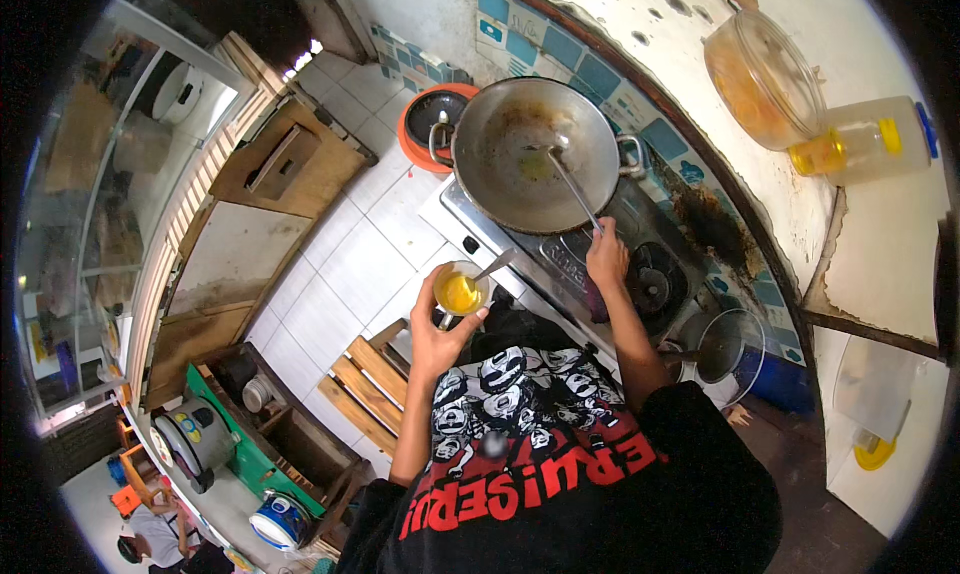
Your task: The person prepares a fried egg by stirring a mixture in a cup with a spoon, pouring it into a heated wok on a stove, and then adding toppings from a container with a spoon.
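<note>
My left hand (442,319) holds a glass mug (460,292) with beaten yellow egg in it and a metal spoon (495,264) leaning out over its rim. My right hand (607,255) grips the handle of a metal spatula (574,184), whose head rests inside a large metal wok (487,176). A little oil (536,165) and brown stains show on the wok's bottom. The two-handled wok sits on the far burner of a gas stove (559,259); the nearer burner (651,277) is bare.
Beyond the wok stands an orange basin (411,142) with a black pan (435,112). A round tub (765,71) and an oil container (817,154) are on the right ledge. A slatted wooden stool (364,394) is at my left. A rice cooker (195,439) stands lower left; another person (157,536) is beyond.
</note>
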`<state>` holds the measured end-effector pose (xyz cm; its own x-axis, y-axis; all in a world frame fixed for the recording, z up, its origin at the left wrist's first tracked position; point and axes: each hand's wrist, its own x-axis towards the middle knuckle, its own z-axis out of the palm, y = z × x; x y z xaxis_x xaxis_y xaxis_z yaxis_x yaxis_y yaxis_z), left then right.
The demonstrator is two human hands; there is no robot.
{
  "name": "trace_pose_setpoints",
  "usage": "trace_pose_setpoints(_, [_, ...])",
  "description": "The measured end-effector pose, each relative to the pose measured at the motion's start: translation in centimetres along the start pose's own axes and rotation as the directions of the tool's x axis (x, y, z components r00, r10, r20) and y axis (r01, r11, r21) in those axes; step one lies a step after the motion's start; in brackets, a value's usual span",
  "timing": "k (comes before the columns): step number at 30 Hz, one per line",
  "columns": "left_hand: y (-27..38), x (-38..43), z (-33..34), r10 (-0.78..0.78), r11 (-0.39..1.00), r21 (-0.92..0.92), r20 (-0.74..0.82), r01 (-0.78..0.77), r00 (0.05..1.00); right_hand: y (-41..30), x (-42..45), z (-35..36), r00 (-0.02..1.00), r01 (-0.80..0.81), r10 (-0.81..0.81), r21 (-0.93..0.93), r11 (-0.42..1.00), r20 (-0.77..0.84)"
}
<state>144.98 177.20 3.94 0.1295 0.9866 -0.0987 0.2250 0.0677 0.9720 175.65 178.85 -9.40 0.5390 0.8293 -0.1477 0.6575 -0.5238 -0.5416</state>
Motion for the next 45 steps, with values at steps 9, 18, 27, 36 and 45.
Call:
trace_pose_setpoints(9, [-0.4, 0.0, -0.3, -0.013, 1.000, -0.024, -0.001, 0.013, 1.000, 1.0, -1.3, -1.7, 0.987, 0.073, -0.083, -0.071, 0.995, -0.137])
trace_pose_setpoints(18, [-0.9, 0.3, -0.2, -0.009, 1.000, -0.028, 0.019, 0.010, 1.000, 1.0, -3.2, -1.1, 0.989, 0.081, -0.076, 0.037, 0.996, -0.126])
trace_pose_setpoints(27, [-1.2, 0.3, -0.6, 0.005, 1.000, -0.019, 0.031, -0.005, 0.999, 0.8, -3.9, -0.9, 0.984, 0.072, -0.050, 0.126, 0.989, -0.169])
trace_pose_setpoints(36, [-1.3, 0.8, -2.3, 0.025, 0.999, -0.036, 0.098, -0.021, 0.995, 0.0, -5.4, -0.3, 0.983, 0.002, 0.021, 0.122, 0.993, -0.185])
trace_pose_setpoints(45, [-1.7, 1.4, -5.7, 0.085, 0.995, -0.069, 0.196, -0.073, 0.977, 0.1, -7.5, 4.2, 0.918, 0.048, 0.063, 0.269, 0.962, -0.390])
